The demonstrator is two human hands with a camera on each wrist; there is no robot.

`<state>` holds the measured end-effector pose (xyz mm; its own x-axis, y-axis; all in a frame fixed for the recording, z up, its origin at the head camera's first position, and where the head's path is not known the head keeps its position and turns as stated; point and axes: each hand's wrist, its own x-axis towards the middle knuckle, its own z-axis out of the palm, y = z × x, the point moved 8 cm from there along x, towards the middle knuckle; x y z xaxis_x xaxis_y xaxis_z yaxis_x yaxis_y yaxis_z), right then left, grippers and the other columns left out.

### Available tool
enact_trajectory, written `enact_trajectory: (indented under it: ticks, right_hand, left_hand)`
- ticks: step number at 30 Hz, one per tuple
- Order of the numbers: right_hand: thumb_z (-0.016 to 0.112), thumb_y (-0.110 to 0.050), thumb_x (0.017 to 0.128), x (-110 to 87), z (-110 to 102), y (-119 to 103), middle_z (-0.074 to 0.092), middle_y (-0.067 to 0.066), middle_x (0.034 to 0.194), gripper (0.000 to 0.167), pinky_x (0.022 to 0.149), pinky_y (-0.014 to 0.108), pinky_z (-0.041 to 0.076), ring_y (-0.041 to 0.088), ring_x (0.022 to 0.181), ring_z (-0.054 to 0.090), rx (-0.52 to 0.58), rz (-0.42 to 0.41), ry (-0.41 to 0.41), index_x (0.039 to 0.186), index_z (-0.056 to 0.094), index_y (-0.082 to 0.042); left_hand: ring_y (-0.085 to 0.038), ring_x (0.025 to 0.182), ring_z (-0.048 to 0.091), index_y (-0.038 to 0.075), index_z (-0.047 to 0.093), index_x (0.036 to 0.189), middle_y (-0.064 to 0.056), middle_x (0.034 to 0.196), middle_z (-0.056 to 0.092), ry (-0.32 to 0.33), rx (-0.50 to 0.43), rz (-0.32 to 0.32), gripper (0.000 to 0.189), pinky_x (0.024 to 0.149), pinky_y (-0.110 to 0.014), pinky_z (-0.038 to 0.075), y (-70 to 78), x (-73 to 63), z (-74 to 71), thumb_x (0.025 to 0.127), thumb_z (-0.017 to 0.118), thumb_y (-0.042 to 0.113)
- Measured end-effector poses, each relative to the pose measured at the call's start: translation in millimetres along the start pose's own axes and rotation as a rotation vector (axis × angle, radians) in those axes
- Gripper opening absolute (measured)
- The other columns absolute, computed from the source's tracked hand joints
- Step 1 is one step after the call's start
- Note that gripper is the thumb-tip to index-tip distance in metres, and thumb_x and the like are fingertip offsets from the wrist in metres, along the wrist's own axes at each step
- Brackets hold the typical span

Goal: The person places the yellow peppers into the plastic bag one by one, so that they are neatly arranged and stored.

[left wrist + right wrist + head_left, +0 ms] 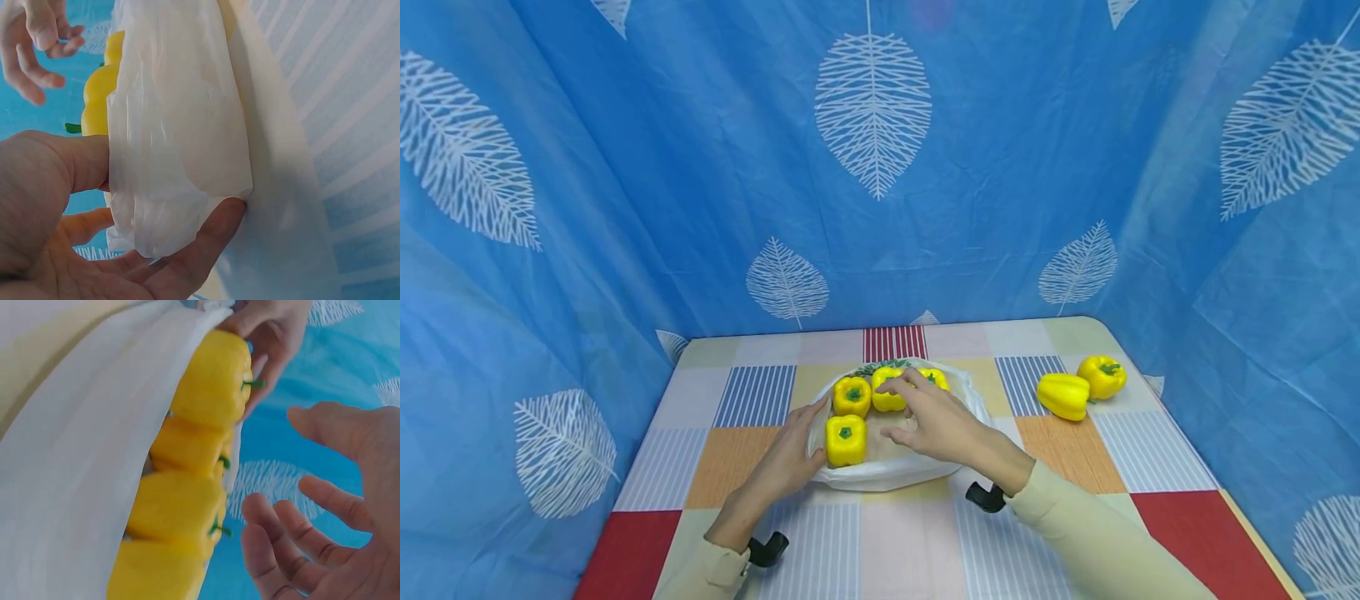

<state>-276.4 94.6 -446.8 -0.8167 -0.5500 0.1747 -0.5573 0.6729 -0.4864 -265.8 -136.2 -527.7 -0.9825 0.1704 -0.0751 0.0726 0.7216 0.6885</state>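
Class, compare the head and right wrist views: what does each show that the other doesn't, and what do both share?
Head view only: two yellow peppers to the right of the white bag. Right wrist view only: the palm side of the right hand. Both: four yellow peppers in the bag, and the left hand at its edge.

Head view faces down; wrist views share peppers (178, 499).

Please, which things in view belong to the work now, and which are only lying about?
Belonging to the work:
left hand, at the bag
right hand, above the bag
white bag
four yellow peppers in it

Only around:
two loose peppers, untouched, perhaps for later
tablecloth
curtain
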Motion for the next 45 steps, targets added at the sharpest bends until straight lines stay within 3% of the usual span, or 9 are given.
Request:
enact_trajectory:
  ticks: [5, 16, 24, 32, 45]
  right_hand:
    - [0.093, -0.024, 0.100, -12.4, -19, 17, 0.071, 0.014, 0.137, 0.056, 0.078, 0.024, 0.060, 0.020, 0.098, 0.071, -0.007, 0.024, 0.086, 0.151, 0.071, -0.012]
    - [0.095, -0.020, 0.099, -40.2, -50, 65, 0.073, 0.012, 0.139, 0.055, 0.079, 0.027, 0.058, 0.022, 0.101, 0.069, -0.033, 0.149, 0.183, 0.149, 0.074, -0.011]
    - [0.090, -0.022, 0.103, -60.0, -72, 98, 0.071, 0.015, 0.142, 0.051, 0.087, 0.046, 0.066, 0.032, 0.109, 0.073, -0.028, 0.208, 0.247, 0.151, 0.073, -0.012]
    - [0.090, -0.023, 0.103, -83.5, -89, 124, 0.072, 0.019, 0.142, 0.053, 0.088, 0.049, 0.068, 0.034, 0.111, 0.075, -0.064, 0.253, 0.331, 0.152, 0.073, -0.010]
    - [0.085, -0.021, 0.107, -116.4, -98, 168, 0.058, 0.029, 0.156, 0.057, 0.110, 0.072, 0.062, 0.050, 0.132, 0.065, -0.016, 0.412, 0.342, 0.159, 0.066, -0.006]
  left_hand:
    - [-0.055, 0.166, 0.050, 0.011, 0.040, 0.181, -0.028, 0.182, 0.044, -0.004, 0.000, -0.005, 0.091, 0.129, -0.077, 0.048, -0.2, 0.2, 0.7, 0.099, 0.077, -0.002]
    - [-0.056, 0.166, 0.050, 0.011, 0.040, 0.182, -0.030, 0.181, 0.044, 0.000, 0.002, -0.008, 0.092, 0.129, -0.078, 0.048, -0.3, -0.5, 0.4, 0.098, 0.076, -0.004]
    - [-0.056, 0.166, 0.049, 0.011, 0.040, 0.181, -0.029, 0.181, 0.045, 0.010, 0.003, -0.021, 0.092, 0.131, -0.078, 0.047, -1.0, 0.0, 1.2, 0.098, 0.076, -0.003]
    - [-0.056, 0.165, 0.051, 0.010, 0.041, 0.181, -0.030, 0.180, 0.046, 0.018, 0.006, -0.001, 0.092, 0.129, -0.079, 0.048, -0.6, 0.2, 1.8, 0.098, 0.077, -0.004]
    - [-0.056, 0.164, 0.052, 0.010, 0.041, 0.181, -0.029, 0.180, 0.046, 0.015, 0.012, -0.001, 0.092, 0.130, -0.078, 0.048, 1.0, 0.1, 2.8, 0.097, 0.076, -0.004]
